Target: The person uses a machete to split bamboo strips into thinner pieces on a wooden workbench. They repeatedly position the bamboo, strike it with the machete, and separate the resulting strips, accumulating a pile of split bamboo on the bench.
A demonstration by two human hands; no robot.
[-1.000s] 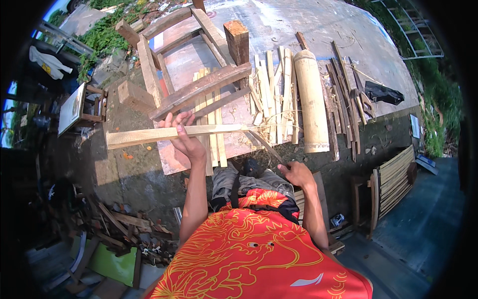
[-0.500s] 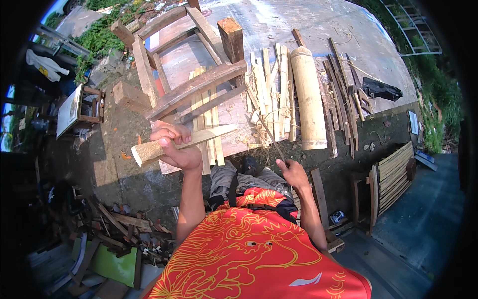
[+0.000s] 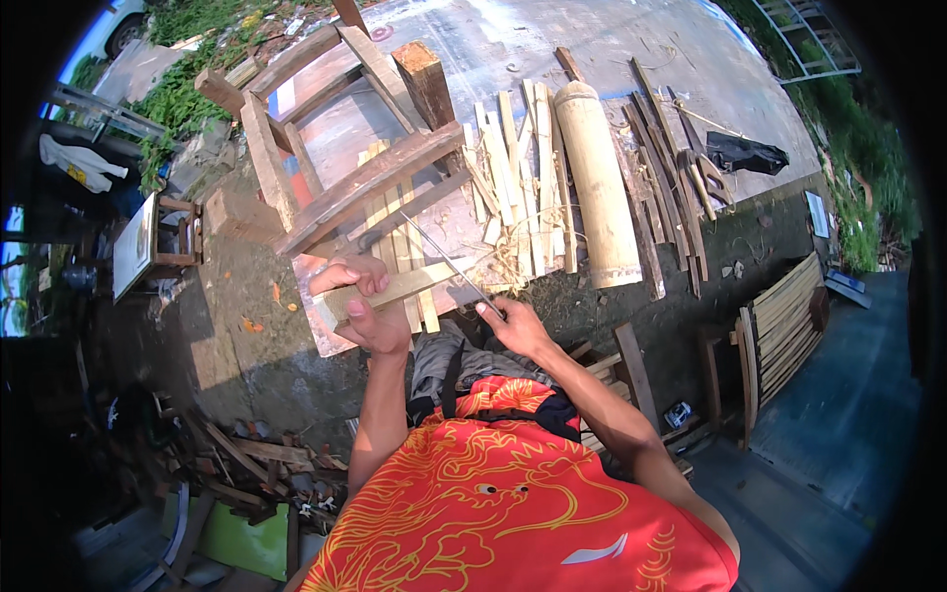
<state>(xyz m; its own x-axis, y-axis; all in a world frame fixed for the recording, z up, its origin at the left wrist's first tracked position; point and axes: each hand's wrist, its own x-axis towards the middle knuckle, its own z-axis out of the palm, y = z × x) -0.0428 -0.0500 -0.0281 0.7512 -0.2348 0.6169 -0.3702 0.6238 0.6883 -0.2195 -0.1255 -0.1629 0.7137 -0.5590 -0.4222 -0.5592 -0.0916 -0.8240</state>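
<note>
My left hand (image 3: 363, 301) grips a pale wooden stake (image 3: 409, 283), thumb on the near side and fingers curled over the far side. The narrow end of the stake points right. My right hand (image 3: 513, 328) is closed round the handle of a long thin knife (image 3: 434, 240), whose blade slants up and left across the narrow end. Whether the blade touches the wood, I cannot tell. Pale split strips (image 3: 400, 212) lie on the board just beyond my left hand.
A wooden frame (image 3: 370, 192) stands at the far left of the large board (image 3: 612, 49). A thick bamboo tube (image 3: 597, 187), pale strips (image 3: 533, 168) and dark strips (image 3: 661, 187) lie to the right, near a black bag (image 3: 745, 153). Scrap wood (image 3: 271, 452) is heaped at lower left.
My right hand has moved left and up, bringing the knife blade across the stake's narrow end. My left hand still holds the stake, now turned slightly. The whole view has shifted a little.
</note>
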